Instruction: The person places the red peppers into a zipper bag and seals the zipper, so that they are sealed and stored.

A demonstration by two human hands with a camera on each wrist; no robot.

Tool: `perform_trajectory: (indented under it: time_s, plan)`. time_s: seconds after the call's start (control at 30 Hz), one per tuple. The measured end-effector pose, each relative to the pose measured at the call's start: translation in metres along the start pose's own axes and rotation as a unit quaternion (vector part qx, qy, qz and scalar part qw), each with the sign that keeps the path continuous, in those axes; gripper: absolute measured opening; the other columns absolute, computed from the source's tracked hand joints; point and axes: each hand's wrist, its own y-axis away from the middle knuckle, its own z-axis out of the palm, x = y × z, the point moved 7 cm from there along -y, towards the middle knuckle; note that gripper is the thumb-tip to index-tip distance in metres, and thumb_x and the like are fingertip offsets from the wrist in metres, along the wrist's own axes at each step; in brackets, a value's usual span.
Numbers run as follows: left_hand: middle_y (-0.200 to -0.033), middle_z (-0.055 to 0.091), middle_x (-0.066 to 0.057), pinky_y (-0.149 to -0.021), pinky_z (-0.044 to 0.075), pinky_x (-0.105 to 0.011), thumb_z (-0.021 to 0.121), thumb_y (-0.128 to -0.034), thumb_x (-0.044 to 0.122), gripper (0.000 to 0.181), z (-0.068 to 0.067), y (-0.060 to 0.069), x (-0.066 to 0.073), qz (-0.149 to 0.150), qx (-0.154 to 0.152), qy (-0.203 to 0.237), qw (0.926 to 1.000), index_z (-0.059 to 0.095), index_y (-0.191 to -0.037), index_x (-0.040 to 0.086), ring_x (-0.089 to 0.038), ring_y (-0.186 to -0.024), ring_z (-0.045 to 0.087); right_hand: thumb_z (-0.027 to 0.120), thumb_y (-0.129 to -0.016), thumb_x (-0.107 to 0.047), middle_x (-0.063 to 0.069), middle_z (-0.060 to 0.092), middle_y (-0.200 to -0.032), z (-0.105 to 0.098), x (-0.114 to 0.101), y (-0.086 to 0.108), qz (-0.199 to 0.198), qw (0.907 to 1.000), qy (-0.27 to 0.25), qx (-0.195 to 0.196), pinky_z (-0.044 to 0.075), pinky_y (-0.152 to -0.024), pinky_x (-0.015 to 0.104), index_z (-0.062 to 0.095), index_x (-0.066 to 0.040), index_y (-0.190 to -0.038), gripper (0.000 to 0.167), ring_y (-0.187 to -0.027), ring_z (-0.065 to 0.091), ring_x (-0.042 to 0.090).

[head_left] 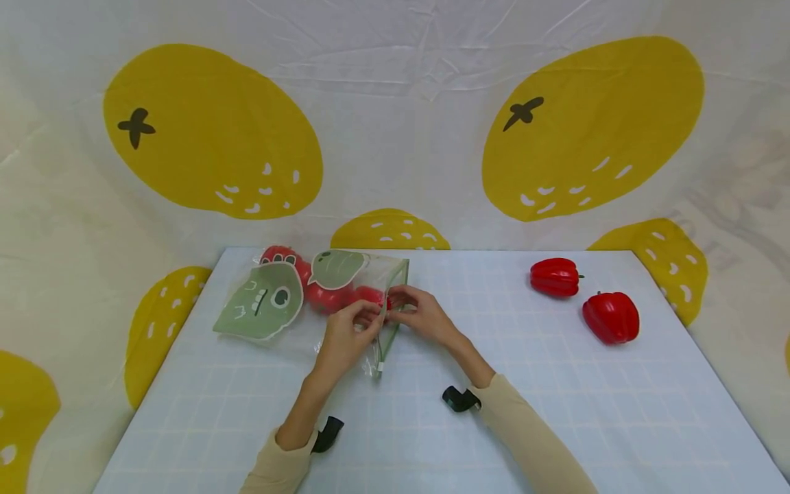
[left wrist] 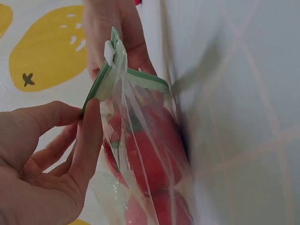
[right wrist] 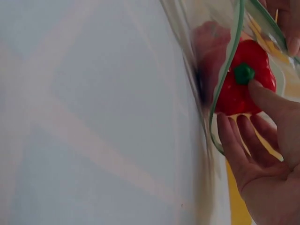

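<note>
A clear zip bag [head_left: 259, 302] with green character prints and a green-edged mouth lies on the table's left half. Several red pieces show through its plastic. My left hand [head_left: 342, 339] pinches the green rim [left wrist: 93, 89] of the mouth between thumb and finger, keeping it apart from the other edge. At the opening, my right hand [head_left: 428, 319] holds a red bell pepper [right wrist: 236, 96], thumb by its green stem and fingertips along its lower side. This pepper sits in the bag's mouth. A white slider [left wrist: 109, 53] is at one end of the rim.
Two red bell peppers lie on the right side of the table, one farther back [head_left: 554, 278] and one nearer [head_left: 611, 318]. A pale checked cloth [head_left: 432, 439] covers the table. Behind it hangs a white curtain [head_left: 401, 137] with yellow fruit prints.
</note>
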Motion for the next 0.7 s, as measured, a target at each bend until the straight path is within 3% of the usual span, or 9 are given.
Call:
perform_trajectory:
  time_s: [0.27, 0.53, 0.7]
  plan:
    - [-0.082, 0.07, -0.004, -0.073, 0.06, -0.029, 0.074, -0.0883, -0.004, 0.019, 0.003, 0.01, 0.003, 0.023, 0.011, -0.026, 0.9993, 0.073, -0.106, 0.002, -0.016, -0.076, 0.067, 0.077, -0.091, -0.006, 0.013, 0.071, -0.115, 0.0, 0.0, 0.002, 0.002, 1.0, 0.004, 0.001, 0.057, -0.095, 0.04, 0.064, 0.001, -0.126, 0.038, -0.105, 0.068, 0.027]
    - [-0.082, 0.07, -0.006, -0.067, 0.059, -0.024, 0.072, -0.0837, -0.01, 0.025, 0.005, 0.016, 0.002, 0.039, 0.018, -0.014, 0.999, 0.072, -0.106, 0.0, -0.02, -0.077, 0.068, 0.077, -0.091, -0.004, 0.014, 0.071, -0.108, 0.004, 0.0, 0.0, -0.023, 0.9997, -0.004, -0.008, 0.058, -0.094, 0.044, 0.065, 0.003, -0.122, 0.034, -0.1, 0.068, 0.028]
    - [-0.086, 0.071, -0.011, -0.07, 0.061, -0.027, 0.071, -0.0857, -0.009, 0.022, 0.002, 0.018, 0.001, 0.041, 0.024, 0.002, 0.9989, 0.072, -0.106, -0.001, -0.023, -0.081, 0.068, 0.077, -0.09, -0.001, 0.016, 0.071, -0.107, 0.008, -0.003, -0.003, -0.044, 0.9987, -0.013, -0.021, 0.056, -0.095, 0.05, 0.065, 0.004, -0.12, 0.032, -0.099, 0.069, 0.03]
